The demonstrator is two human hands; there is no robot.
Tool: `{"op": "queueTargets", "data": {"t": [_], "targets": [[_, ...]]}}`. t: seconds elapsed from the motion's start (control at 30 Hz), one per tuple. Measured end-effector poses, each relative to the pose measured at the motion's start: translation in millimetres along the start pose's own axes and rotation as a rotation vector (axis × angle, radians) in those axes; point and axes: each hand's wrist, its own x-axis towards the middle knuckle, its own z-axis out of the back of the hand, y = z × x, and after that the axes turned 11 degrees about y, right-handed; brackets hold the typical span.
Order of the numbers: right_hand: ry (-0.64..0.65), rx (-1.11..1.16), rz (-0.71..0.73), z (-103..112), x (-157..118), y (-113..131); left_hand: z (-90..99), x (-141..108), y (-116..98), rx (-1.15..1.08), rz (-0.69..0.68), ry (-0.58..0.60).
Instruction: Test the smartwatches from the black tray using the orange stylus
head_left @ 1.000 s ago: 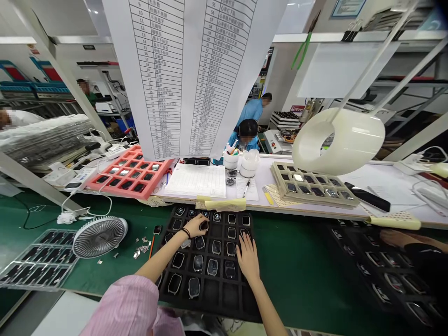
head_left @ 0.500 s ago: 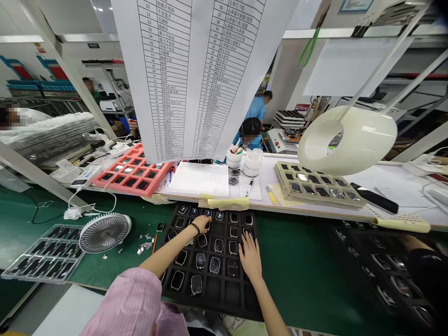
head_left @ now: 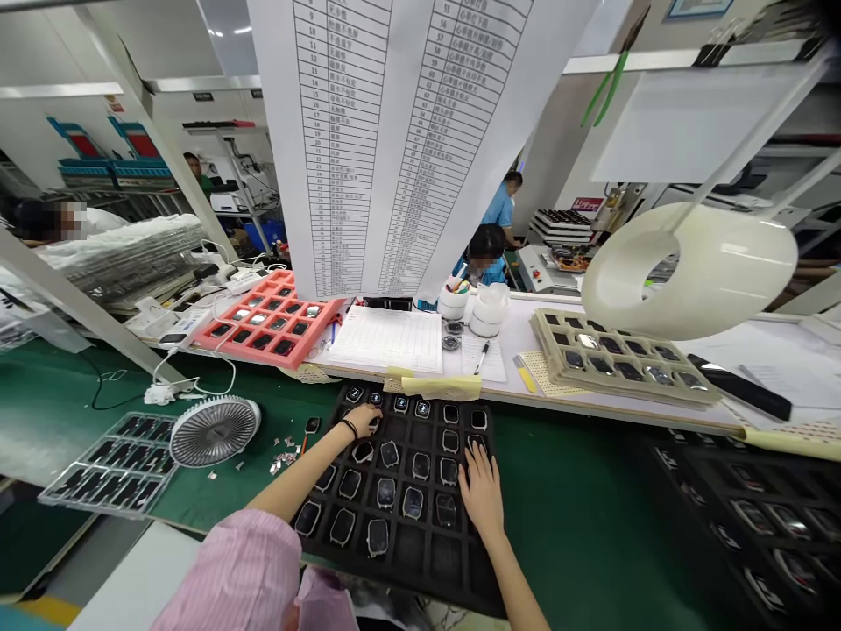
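Free passage over green mat (head_left: 565,508) right of the black tray (head_left: 445,563), fan (head_left: 214,429) an obstacle at left.

Electronics workshop by the look of it: green bench (head_left: 552,517), black tray (head_left: 447,561) of watches (head_left: 385,492), numbered list (head_left: 400,131) hung up front, workers in blue (head_left: 500,210) beyond.

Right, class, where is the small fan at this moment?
In the head view, the small fan is on the left of the green bench, between the clear tray of black pieces and the scattered scraps.
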Motion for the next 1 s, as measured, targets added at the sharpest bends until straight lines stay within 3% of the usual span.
{"op": "queueTargets", "data": {"t": [0.3,0.47,0.63,0.8,1.0], "targets": [[0.014,-0.006,0.002,-0.7,-2.0,-1.7,27.4,-25.1,31.0,-0.027,0.029,-0.09],[0.009,0.004,0.004,-0.1,-2.5,-1.3,18.8,-35.8,45.5,-0.014,0.099,-0.035],[0.003,-0.005,0.015,2.0,-2.2,-0.3,9.0,-24.5,39.6,0.016,0.157,0.043],[-0.002,0.053,0.011,2.4,-1.5,1.7,9.3,-12.3,23.9,0.019,0.199,0.018],[-0.022,0.111,-0.008,1.0,-4.1,0.9,21.7,-36.2,23.7,-0.053,0.222,-0.08]]}}
